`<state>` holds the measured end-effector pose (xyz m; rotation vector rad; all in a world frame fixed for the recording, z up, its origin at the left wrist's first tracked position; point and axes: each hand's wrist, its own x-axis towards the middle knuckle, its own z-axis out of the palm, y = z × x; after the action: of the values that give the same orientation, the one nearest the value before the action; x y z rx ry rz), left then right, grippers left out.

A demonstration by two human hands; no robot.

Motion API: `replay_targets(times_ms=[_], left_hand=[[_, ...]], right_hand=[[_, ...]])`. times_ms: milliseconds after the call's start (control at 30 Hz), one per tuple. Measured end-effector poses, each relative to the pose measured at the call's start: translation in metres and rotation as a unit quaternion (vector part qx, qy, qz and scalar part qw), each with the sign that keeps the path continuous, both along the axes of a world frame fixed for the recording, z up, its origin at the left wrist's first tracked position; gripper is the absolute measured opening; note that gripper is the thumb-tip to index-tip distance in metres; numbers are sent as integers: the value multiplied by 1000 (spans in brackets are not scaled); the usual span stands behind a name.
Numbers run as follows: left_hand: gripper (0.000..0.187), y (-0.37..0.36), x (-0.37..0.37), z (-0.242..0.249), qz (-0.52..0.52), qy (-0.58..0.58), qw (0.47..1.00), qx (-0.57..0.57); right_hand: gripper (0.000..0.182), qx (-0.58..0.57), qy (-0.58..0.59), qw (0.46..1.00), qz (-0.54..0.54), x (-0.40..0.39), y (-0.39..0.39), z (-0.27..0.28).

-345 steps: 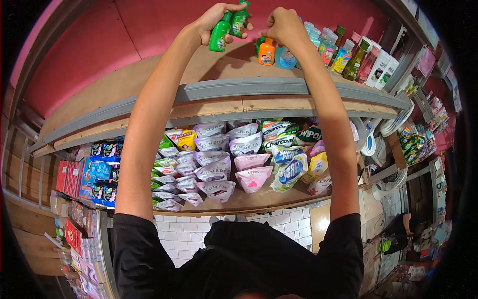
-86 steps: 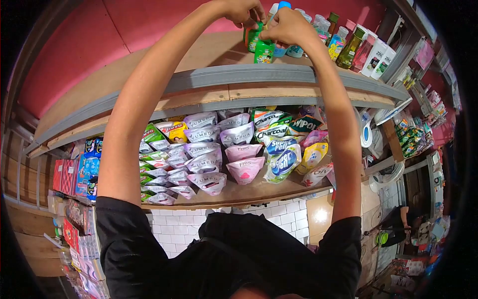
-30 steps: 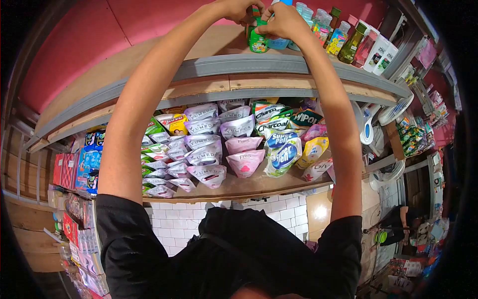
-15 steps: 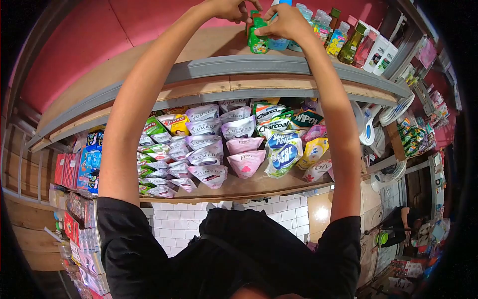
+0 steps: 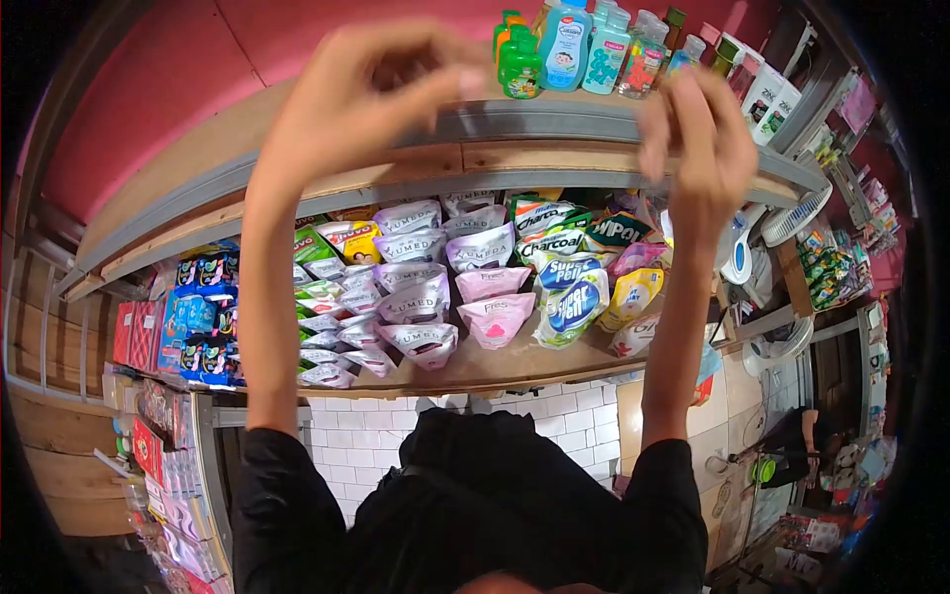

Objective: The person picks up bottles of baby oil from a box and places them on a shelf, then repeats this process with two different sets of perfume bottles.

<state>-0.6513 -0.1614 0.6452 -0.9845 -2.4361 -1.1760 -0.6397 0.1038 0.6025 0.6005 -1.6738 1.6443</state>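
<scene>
My left hand (image 5: 371, 94) is raised in front of the upper shelf (image 5: 539, 121), blurred by motion. Its thumb and fingers are curved apart with nothing between them. To its right stand small green bottles (image 5: 521, 67), grouped at the end of a bottle row. A tall blue bottle (image 5: 566, 49) is beside them, followed by a teal bottle (image 5: 606, 61). My right hand (image 5: 703, 148), also smeared, hovers before the shelf edge and partly covers the bottles behind. Its fingers bend loosely apart, and no object shows in them.
Below is a shelf of refill pouches, including pink pouches (image 5: 498, 319), silver-purple pouches (image 5: 421, 332) and Super Pell pouches (image 5: 572, 305). Blue packs (image 5: 203, 317) are stacked at left. White fans (image 5: 797, 216) stand at right. Another person (image 5: 797, 445) is at lower right.
Both hands have let go of the green bottles and drawn back toward me, the left moving left and the right moving right. The green and blue bottles now stand uncovered.
</scene>
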Motion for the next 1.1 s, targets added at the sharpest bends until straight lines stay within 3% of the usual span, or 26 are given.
replay_targets(times_ms=[67,100,133,200,267,333,400,533,600,667,733,800,833,867,933,967,1100], left_hand=[[23,-7,41,-32,-40,-42,998,39],[21,-16,51,-52,-126,-5,992,8],[18,-21,69,-76,-177,-155,971,41],[24,-13,90,-115,-270,-305,913,-8],[30,-3,101,-187,-322,-388,862,-48],[27,8,115,-242,-283,-490,820,-84],[34,0,130,-330,-255,-528,807,-68],[47,-19,153,-439,-170,-614,751,-172],[53,-37,158,-484,-177,-655,699,-225],[54,-63,168,-529,-144,-658,707,-216],[54,-95,183,-581,-91,-671,702,-221],[56,-130,219,-624,92,-656,722,-201],[56,-154,236,-651,102,-630,739,-214],[55,-173,251,-668,112,-605,755,-228],[51,-188,272,-665,200,-732,619,-203],[45,-195,280,-663,217,-759,587,-181],[43,-204,282,-645,213,-779,577,-121]], right_hand=[[28,-18,36,999,-14,23,26,-55],[30,-22,50,998,-36,32,34,-87],[34,-21,65,994,-79,44,32,-111],[35,-22,-47,988,-143,78,41,-172],[31,-45,-127,968,-213,106,44,-252],[29,23,-213,932,-291,143,45,-332],[33,50,-327,895,-300,190,33,-371],[39,11,-490,822,-289,275,21,-475],[41,85,-581,772,-244,315,29,-518],[37,186,-591,743,-254,359,38,-559],[34,201,-682,666,-224,397,49,-578],[33,246,-640,679,-262,458,59,-641],[32,194,-712,636,-226,458,58,-633],[32,138,-777,584,-188,457,58,-616],[33,89,-818,550,-145,449,56,-608],[34,96,-802,572,-142,441,54,-607],[37,116,-734,653,-148,435,40,-650]])
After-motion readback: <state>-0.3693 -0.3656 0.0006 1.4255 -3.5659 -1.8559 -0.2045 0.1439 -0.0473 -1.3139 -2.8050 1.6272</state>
